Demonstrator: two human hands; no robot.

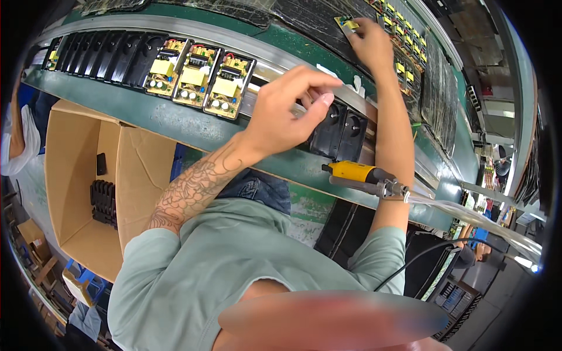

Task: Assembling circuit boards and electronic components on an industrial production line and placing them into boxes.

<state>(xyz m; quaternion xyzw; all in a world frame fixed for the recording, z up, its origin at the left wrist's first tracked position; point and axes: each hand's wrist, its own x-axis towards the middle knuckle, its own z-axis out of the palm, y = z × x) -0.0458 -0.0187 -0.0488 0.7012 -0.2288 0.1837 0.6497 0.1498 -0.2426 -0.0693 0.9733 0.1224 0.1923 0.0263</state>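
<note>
My right hand (373,48) reaches to the far side of the bench, its fingers closed on a small circuit board (346,24) with yellow parts. My left hand (287,108) hovers above the metal rail with half-curled fingers, thumb and forefinger apart, and no object shows in it. Beneath and beside it lie empty black plastic housings (352,130), partly hidden by the hand. Left of it, three filled housings stand in the row, each with a board (230,82) bearing a yellow transformer. Further left run several empty black housings (108,54).
More circuit boards (404,29) lie in rows on a dark mat at the far right. A yellow-and-black handheld tool (351,171) sits on a metal bracket at the bench's near edge. An open cardboard box (140,175) with black parts inside stands at the left. Another person's arm shows far left.
</note>
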